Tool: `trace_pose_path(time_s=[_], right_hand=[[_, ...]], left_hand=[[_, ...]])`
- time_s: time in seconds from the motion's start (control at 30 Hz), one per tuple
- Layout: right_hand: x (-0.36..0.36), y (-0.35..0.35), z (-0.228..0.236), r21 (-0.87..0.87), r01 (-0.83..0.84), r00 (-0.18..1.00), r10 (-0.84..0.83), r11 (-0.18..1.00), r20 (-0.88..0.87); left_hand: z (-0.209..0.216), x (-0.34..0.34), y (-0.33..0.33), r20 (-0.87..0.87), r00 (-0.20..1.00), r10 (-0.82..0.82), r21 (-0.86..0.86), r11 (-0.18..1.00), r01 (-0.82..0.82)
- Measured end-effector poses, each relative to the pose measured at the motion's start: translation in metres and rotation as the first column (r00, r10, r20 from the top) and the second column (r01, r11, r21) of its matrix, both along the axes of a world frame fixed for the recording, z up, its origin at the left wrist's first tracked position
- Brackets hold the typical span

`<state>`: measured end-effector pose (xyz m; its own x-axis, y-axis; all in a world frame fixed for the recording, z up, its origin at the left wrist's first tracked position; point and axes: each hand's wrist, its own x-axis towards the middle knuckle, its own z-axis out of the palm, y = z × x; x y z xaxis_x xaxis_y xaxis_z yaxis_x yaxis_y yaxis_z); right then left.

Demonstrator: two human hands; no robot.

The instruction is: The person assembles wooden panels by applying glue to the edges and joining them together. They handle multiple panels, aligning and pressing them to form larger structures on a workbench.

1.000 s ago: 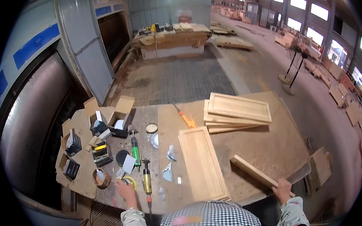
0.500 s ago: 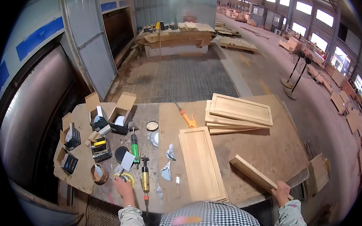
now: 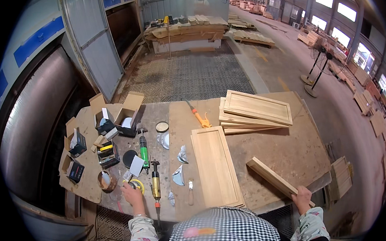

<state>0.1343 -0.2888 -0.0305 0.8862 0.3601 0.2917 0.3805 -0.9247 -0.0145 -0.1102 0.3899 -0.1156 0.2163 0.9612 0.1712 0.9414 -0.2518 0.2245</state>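
My right hand [image 3: 302,199] grips the near end of a wooden panel [image 3: 272,176], which stands tilted on its long edge at the table's right. My left hand [image 3: 132,194] is closed, fingers curled beside a yellow-rimmed round tool [image 3: 137,185] and a small pale piece [image 3: 127,175]; what the fingertips hold is too small to make out. Near that hand lie a white square sheet [image 3: 137,165], a brown bowl [image 3: 107,181] and a yellow-bodied air tool [image 3: 156,185]. A framed wooden panel [image 3: 215,167] lies flat on another between my hands.
Several panels [image 3: 258,110] are stacked at the far right of the table, beside an orange blow gun [image 3: 200,118]. A green air tool [image 3: 143,150], open boxes [image 3: 129,115], folded abrasive pieces [image 3: 178,175] and a small handled tool [image 3: 190,194] occupy the left and middle.
The view has shifted slightly, moving the table up in the picture. Both hands stay at nearly the same places, the right still gripping the panel. A person now shows at the far back.
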Motion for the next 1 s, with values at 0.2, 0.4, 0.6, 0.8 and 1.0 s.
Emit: trace_pose_path(time_s=[0.2, 0.4, 0.6, 0.8, 1.0], right_hand=[[-0.003, 0.002, 0.002, -0.004, 0.013, 1.0, -0.013, 1.0, -0.003], [-0.001, 0.0, -0.002, 0.007, 0.021, 1.0, -0.022, 1.0, 0.003], [0.002, -0.002, -0.001, -0.028, 0.046, 0.999, -0.046, 0.999, -0.028], [0.005, -0.004, 0.0, -0.03, 0.029, 0.999, -0.03, 0.999, -0.031], [0.005, -0.003, 0.005, -0.018, 0.024, 0.997, -0.025, 1.0, -0.075]], left_hand=[[0.0, 0.001, -0.001, 0.042, 0.999, 0.019, -0.001, 1.0, -0.019], [0.004, 0.002, -0.002, 0.025, 0.999, 0.027, -0.031, 0.999, -0.026], [0.003, 0.003, -0.001, 0.043, 0.999, 0.018, -0.016, 1.0, -0.018], [0.004, 0.002, -0.003, 0.036, 0.999, 0.016, -0.015, 1.0, -0.016], [0.003, 0.001, -0.003, 0.025, 1.0, 0.001, 0.01, 1.0, -0.002]])
